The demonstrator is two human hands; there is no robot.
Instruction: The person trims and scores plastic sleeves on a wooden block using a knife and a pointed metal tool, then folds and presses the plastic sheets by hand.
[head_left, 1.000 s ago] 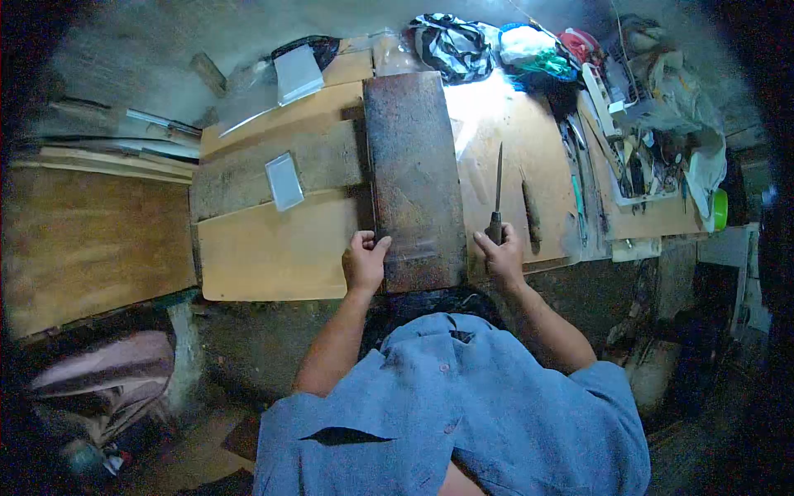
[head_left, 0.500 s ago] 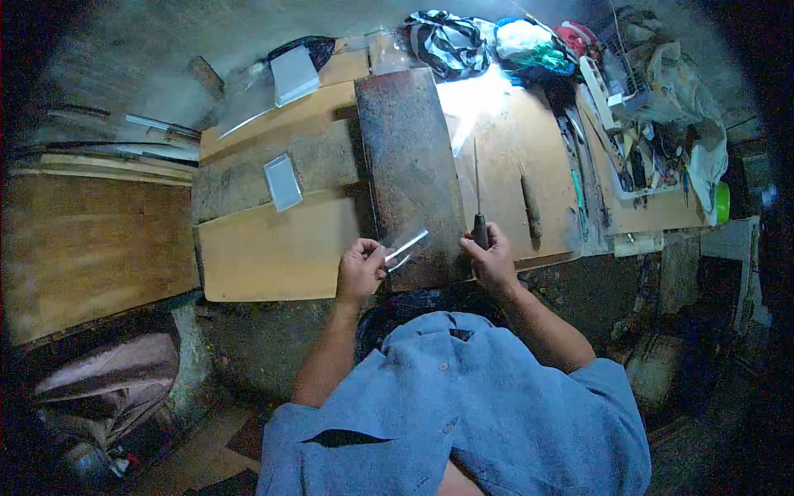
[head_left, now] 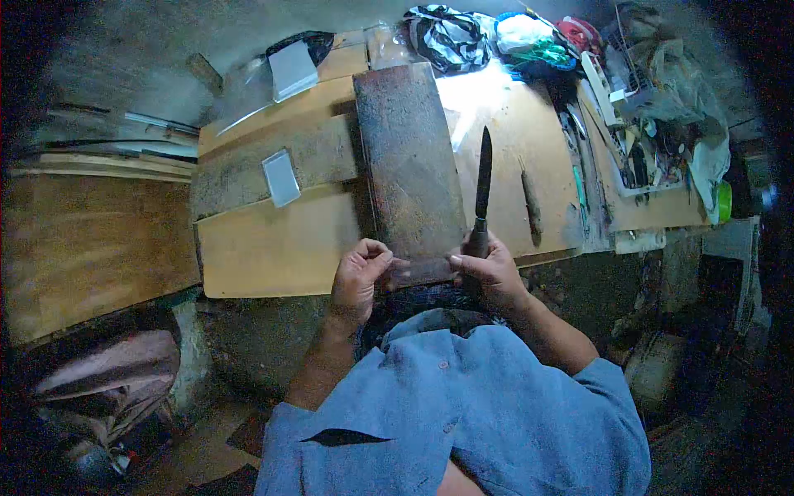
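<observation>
My right hand (head_left: 498,271) is closed round the dark handle of a knife (head_left: 484,178), its blade pointing up and away from me. The thumb of that hand stretches left toward my other hand. My left hand (head_left: 357,279) pinches the edge of what looks like a clear plastic sheet (head_left: 426,269), barely visible between the two hands. Both hands are above the near end of a long, worn wooden board (head_left: 409,165). Whether the right thumb also touches the plastic is hard to see.
A small stack of clear sheets (head_left: 282,178) lies left of the board, and a larger white stack (head_left: 294,73) sits farther back. To the right are a thin wooden-handled tool (head_left: 531,202) and a tool basket (head_left: 649,188). Bags (head_left: 451,40) line the back.
The knife has turned, so its broad blade side now shows instead of a thin edge. The plastic at my left hand has lost its bright glare and now stretches toward the right hand.
</observation>
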